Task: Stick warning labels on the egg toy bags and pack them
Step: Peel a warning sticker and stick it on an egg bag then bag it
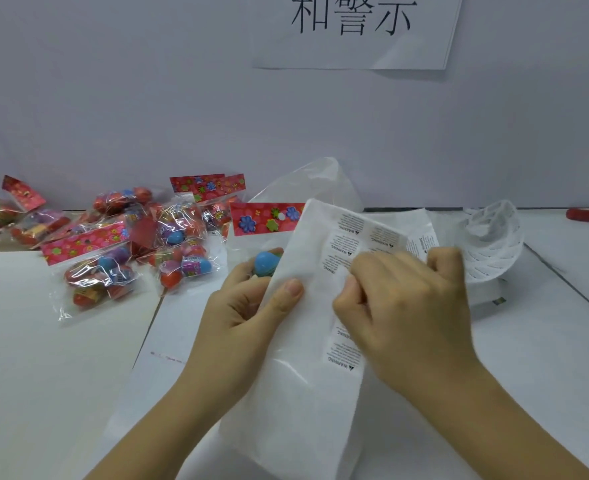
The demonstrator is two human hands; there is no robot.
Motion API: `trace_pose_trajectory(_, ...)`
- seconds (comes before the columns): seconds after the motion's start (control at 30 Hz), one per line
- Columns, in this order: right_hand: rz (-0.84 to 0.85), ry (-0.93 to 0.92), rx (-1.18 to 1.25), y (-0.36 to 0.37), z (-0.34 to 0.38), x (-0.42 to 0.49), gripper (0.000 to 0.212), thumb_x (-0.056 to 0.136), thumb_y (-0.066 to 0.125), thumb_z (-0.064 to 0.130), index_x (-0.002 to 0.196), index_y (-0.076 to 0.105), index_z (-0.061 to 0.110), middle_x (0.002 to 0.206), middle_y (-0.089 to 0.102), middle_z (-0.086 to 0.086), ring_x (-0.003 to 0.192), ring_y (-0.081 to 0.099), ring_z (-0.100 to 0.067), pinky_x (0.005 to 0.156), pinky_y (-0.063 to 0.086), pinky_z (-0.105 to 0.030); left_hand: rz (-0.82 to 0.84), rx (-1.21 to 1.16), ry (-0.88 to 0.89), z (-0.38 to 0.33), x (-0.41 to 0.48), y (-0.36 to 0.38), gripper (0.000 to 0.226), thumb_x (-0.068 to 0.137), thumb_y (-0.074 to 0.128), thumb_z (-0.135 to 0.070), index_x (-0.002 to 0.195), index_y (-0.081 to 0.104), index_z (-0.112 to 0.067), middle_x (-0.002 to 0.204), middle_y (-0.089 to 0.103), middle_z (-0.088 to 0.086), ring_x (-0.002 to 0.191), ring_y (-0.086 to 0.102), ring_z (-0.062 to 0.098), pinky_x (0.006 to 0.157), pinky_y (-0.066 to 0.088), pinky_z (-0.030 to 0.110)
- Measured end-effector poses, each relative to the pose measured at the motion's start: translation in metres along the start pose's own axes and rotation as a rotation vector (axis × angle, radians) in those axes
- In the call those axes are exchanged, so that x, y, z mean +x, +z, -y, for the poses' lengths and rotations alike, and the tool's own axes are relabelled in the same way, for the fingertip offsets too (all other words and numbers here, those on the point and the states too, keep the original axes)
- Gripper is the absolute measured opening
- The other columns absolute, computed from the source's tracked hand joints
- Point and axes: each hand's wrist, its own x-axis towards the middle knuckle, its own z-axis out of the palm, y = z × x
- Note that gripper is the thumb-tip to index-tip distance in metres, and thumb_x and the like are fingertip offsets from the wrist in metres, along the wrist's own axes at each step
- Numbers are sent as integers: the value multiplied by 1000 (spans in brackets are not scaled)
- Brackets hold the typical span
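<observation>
Pinching a warning label [347, 279], right hand [407, 306] touches the white sheet [303, 375] gripped by left hand [244, 313].

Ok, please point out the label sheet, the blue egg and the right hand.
label sheet [307, 341], head view, bare white backing.
blue egg [267, 263], head view, visible shell.
right hand [407, 306], head view, back of hand.

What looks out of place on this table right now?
A small red object lies alone far right on the white table, apart from the jumbled pile of clear egg toy bags at left; too blurred to identify. Nothing looks spilled or damaged.
</observation>
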Motion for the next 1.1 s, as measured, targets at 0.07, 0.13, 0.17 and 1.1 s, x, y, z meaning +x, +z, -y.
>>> trace_pose_trajectory(0.07,-105,80,103,-8,-9,6,26,88,39,17,62,43,19,52,37,4,48,34,-20,68,22,-34,-1,120,-20,5,3,-4,26,66,65,-53,80,80,-36,109,62,-26,100,63,1,77,58,25)
trace_pose_trajectory(0.13,-235,117,279,-15,-16,7,25,91,36,16,68,46,16,57,43,1,56,34,-15,71,25,-34,22,286,5,10,4,-7,31,67,65,-59,79,79,-34,118,58,-22,100,61,-1,80,58,27)
trace_pose_trajectory(0.17,-248,112,432,-15,-16,5,22,93,36,17,75,49,15,64,51,-2,64,43,-14,74,30,-36,32,390,63,12,4,-7,32,69,66,-64,78,78,-35,119,55,-23,99,59,-2,79,57,26)
trace_pose_trajectory(1.1,484,1023,1306,16,12,-1,16,80,54,27,94,48,28,76,55,-5,46,53,-10,39,44,-27,-155,606,646,21,2,3,11,77,74,-18,88,74,-17,121,52,11,102,52,-16,77,52,8)
